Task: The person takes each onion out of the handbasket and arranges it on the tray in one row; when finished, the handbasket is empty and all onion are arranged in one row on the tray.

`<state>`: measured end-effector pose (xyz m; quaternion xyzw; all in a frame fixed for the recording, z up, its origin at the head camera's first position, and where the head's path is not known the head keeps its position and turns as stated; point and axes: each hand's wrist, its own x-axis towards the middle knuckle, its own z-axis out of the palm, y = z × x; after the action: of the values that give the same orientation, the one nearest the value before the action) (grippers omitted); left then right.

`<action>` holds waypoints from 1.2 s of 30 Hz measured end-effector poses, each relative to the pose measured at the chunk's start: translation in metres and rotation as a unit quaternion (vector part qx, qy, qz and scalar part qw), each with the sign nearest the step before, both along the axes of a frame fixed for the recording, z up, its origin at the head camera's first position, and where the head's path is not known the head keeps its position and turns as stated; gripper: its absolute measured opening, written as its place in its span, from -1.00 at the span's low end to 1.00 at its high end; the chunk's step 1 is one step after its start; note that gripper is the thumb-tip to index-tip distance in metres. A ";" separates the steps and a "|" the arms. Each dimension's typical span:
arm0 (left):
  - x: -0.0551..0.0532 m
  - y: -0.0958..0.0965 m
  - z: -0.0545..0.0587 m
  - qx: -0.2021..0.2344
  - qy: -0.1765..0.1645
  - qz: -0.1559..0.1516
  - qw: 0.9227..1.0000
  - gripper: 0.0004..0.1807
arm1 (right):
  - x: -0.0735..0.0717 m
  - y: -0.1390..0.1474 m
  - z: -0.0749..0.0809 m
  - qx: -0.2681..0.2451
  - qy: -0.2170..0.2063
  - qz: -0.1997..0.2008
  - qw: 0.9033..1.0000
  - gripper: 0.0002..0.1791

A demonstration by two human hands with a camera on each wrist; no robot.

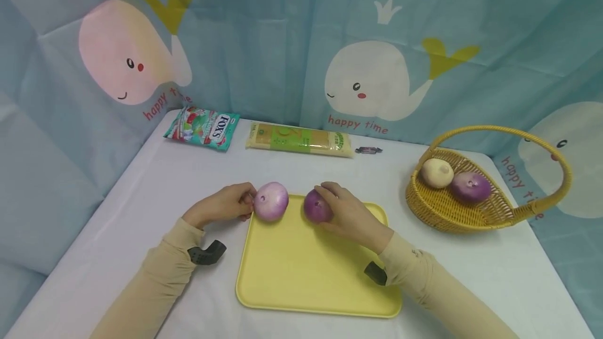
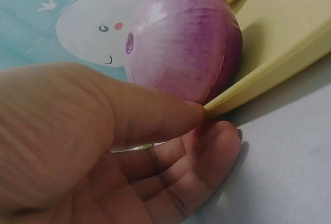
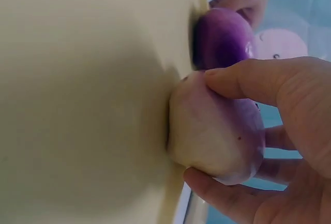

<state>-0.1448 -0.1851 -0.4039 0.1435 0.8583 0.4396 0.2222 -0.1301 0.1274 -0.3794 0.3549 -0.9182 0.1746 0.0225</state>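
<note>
A yellow tray (image 1: 311,276) lies on the table with a purple onion (image 1: 270,202) on its far left corner. At that corner my left hand (image 1: 227,204) pinches the tray's rim (image 2: 258,87), thumb above and fingers beneath, right beside the onion. My right hand (image 1: 350,212) holds a purple-and-cream turnip (image 3: 217,131) at the tray's far edge, with thumb and fingers spread round it. In the head view only the turnip's purple side (image 1: 316,207) shows, to the right of the onion.
At the right stands a wicker basket (image 1: 426,213) with a tall handle, holding a cream-coloured root vegetable (image 1: 437,173) and a purple one (image 1: 471,187). Along the back lie a teal candy bag (image 1: 202,128), a long noodle packet (image 1: 301,140) and a small wrapped candy (image 1: 369,150), before a blue curtain (image 1: 264,67).
</note>
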 end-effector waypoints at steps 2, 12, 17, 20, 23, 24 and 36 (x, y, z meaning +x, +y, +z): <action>0.000 0.000 -0.001 -0.001 0.003 -0.002 1.000 -0.67 | -0.001 -0.003 -0.001 -0.001 -0.003 -0.002 1.000 -0.19; -0.003 -0.002 -0.005 -0.009 0.008 -0.009 1.000 -0.66 | -0.008 -0.022 -0.006 -0.008 0.007 0.012 1.000 -0.18; -0.003 -0.002 -0.005 -0.009 0.005 -0.010 1.000 -0.65 | -0.008 -0.027 -0.005 -0.004 -0.004 0.009 1.000 -0.15; -0.004 -0.003 -0.005 -0.008 0.003 -0.009 1.000 -0.65 | -0.008 -0.027 -0.005 -0.003 -0.003 0.008 1.000 -0.13; -0.005 -0.003 -0.006 -0.005 0.005 -0.011 1.000 -0.66 | -0.008 -0.027 -0.006 -0.005 -0.002 0.008 1.000 -0.12; -0.005 -0.003 -0.006 -0.004 0.005 -0.010 1.000 -0.66 | -0.008 -0.026 -0.006 -0.004 -0.004 0.007 1.000 -0.12; -0.003 -0.002 -0.004 -0.007 0.000 -0.007 1.000 -0.67 | -0.007 -0.026 -0.007 -0.005 -0.016 0.012 1.000 -0.07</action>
<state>-0.1479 -0.1871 -0.4080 0.1478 0.8604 0.4318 0.2266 -0.1374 0.1015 -0.3866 0.3630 -0.9131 0.1856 0.0072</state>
